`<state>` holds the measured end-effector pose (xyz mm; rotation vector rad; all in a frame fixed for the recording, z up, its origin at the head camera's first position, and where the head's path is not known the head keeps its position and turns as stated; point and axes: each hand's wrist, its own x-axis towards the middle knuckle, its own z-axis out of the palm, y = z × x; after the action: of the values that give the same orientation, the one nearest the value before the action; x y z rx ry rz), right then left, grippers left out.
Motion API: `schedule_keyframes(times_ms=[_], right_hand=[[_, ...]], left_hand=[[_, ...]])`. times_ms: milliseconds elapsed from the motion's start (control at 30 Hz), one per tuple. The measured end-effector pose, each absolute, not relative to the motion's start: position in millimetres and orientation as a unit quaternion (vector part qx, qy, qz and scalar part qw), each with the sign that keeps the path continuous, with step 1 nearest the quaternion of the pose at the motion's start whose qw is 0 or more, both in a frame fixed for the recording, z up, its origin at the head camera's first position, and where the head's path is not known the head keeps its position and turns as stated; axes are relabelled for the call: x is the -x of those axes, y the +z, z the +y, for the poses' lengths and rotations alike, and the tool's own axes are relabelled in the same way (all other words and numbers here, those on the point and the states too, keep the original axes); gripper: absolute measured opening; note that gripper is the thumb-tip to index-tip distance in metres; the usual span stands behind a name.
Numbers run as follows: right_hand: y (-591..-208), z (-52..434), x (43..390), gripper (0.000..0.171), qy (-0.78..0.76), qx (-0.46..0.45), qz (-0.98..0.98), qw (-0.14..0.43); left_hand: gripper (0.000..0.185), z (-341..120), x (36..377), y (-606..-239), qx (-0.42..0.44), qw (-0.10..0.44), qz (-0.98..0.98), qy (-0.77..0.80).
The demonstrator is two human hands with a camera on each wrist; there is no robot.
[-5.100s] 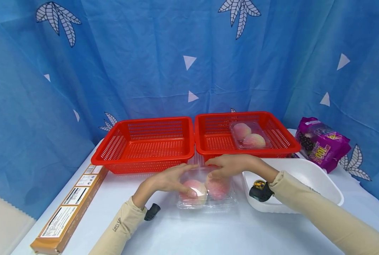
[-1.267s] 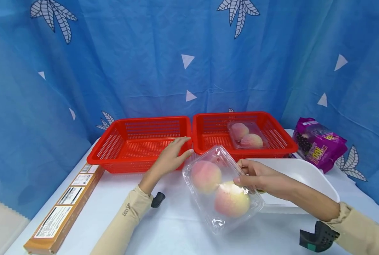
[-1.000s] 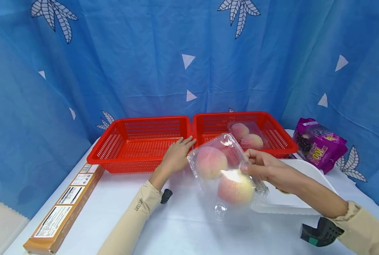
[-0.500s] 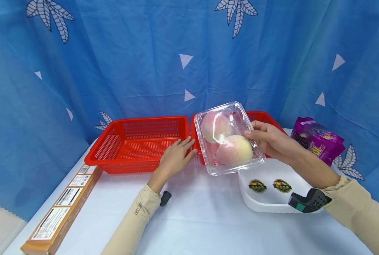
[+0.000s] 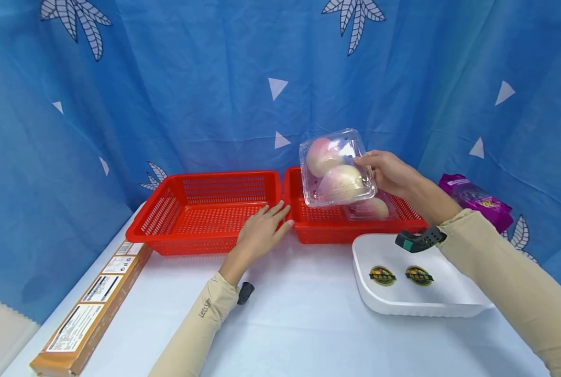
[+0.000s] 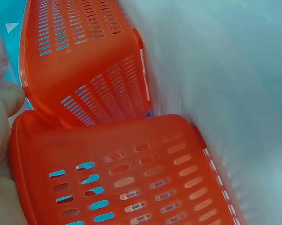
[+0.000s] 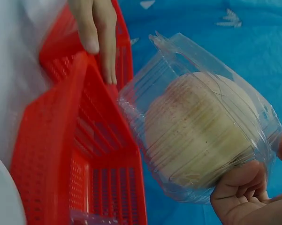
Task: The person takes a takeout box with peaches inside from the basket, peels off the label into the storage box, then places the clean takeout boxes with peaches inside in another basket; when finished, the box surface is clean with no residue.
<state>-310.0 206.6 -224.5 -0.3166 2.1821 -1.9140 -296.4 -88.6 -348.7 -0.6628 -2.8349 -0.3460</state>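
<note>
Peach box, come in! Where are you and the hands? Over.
Right hand grips the clear plastic clamshell of two peaches, held above the right red plastic basket. Left hand rests open where both baskets meet. Another peach pack already lies inside.

Bright, even light with soft shadows; head view bows at edges, left wrist view is motion-blurred.

staged tabletop – blue curtain (image 5: 205, 94) backdrop
</note>
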Motion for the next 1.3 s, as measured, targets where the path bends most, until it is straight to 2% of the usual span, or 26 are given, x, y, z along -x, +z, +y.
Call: schedule_keyframes(times_ms=[67,233,467,700,967,1133,1200,1300], right_hand=[[-223,206,321,0.016,-0.642,0.116,0.75,0.108],[-220,209,346,0.039,-0.62,0.125,0.765,0.121],[-222,212,370,0.041,-0.591,0.101,0.789,0.134],[-233,217,385,0.038,-0.585,0.07,0.796,0.137],[-253,209,395,0.028,-0.611,0.028,0.774,0.166],[-261,200,396,0.014,-0.609,-0.002,0.774,0.174],[-265,196,395,0.022,-0.594,-0.019,0.786,0.17],[-271,192,394,0.044,-0.564,-0.041,0.808,0.164]], left_hand=[[0.056,-89,297,-349,0.222,0.104,-0.963,-0.113],[0.056,-88,296,-348,0.219,0.101,-0.965,-0.104],[0.056,-86,295,-347,0.218,0.099,-0.966,-0.094],[0.056,-86,296,-348,0.219,0.102,-0.966,-0.097],[0.056,-87,296,-349,0.219,0.108,-0.965,-0.096],[0.056,-86,296,-349,0.219,0.108,-0.965,-0.094],[0.056,-86,297,-349,0.22,0.107,-0.965,-0.096],[0.055,-86,297,-349,0.221,0.108,-0.964,-0.096]])
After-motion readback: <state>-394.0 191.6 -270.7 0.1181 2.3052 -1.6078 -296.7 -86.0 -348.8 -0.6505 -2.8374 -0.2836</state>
